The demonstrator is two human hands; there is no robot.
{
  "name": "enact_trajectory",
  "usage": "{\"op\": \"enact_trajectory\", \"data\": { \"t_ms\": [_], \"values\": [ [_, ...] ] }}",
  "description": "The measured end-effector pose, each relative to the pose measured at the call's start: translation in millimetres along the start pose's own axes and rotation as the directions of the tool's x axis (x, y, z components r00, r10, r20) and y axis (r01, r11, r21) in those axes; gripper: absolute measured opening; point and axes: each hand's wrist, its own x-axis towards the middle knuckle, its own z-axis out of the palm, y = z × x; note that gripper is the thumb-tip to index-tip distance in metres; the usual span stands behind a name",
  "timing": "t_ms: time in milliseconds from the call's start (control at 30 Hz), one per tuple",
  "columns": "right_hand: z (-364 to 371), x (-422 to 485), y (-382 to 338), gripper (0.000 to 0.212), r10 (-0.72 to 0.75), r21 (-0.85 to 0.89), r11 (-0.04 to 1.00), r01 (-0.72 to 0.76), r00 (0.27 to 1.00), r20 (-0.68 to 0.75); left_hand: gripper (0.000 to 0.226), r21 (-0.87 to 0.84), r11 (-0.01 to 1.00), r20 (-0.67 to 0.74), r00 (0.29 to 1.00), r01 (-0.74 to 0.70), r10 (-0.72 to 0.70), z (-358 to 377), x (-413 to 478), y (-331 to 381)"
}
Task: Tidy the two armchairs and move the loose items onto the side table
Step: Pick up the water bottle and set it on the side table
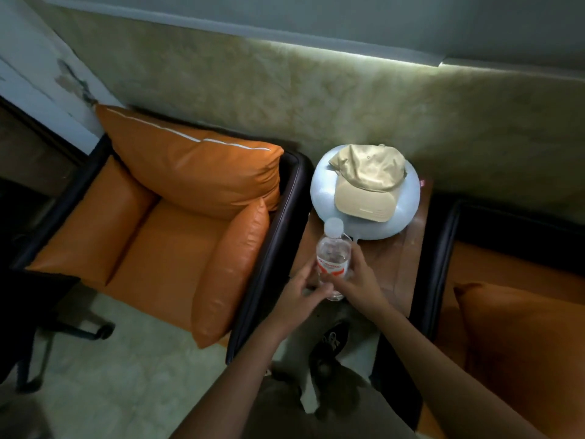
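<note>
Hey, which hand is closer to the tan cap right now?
Right. The right hand grips the water bottle on the side facing the tan cap; the left hand is at the bottle's base, further from it.

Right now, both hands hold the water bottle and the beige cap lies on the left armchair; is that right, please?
Not quite: in the head view the beige cap lies on the blue cushion on the side table. Left hand and right hand do hold the water bottle.
</note>
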Motion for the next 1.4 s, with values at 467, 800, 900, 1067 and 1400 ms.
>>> {"op": "enact_trajectory", "data": {
  "t_ms": [467,800,900,1067,1400],
  "values": [
    [57.1,74.3,45.8,0.076,0.114,0.077,0.992,-0.101,0.973,-0.199,0.086,-0.074,0.997,0.021,0.999,-0.030,0.032,-13.2,96.4,-32.8],
    [59.3,87.2,83.8,0.076,0.173,0.095,0.983,-0.157,0.967,-0.188,0.088,-0.067,0.997,0.124,0.992,0.023,-0.014,-23.7,120.0,-60.6],
    [54.4,80.7,93.1,0.060,0.278,0.198,0.951,-0.237,0.936,-0.215,0.077,-0.024,0.999,0.094,0.995,0.028,-0.026,-33.1,121.2,-67.0],
    [50.5,84.5,92.9,0.046,0.491,0.557,0.738,-0.381,0.869,-0.057,0.049,-0.263,0.941,-0.055,0.970,0.214,-0.236,-40.1,139.1,-61.9],
    [57.2,113.8,72.4,0.038,0.348,0.359,0.883,-0.302,0.935,-0.072,0.038,-0.490,0.815,-0.057,0.921,0.310,-0.385,-3.8,170.7,-46.2]
  ]
}}
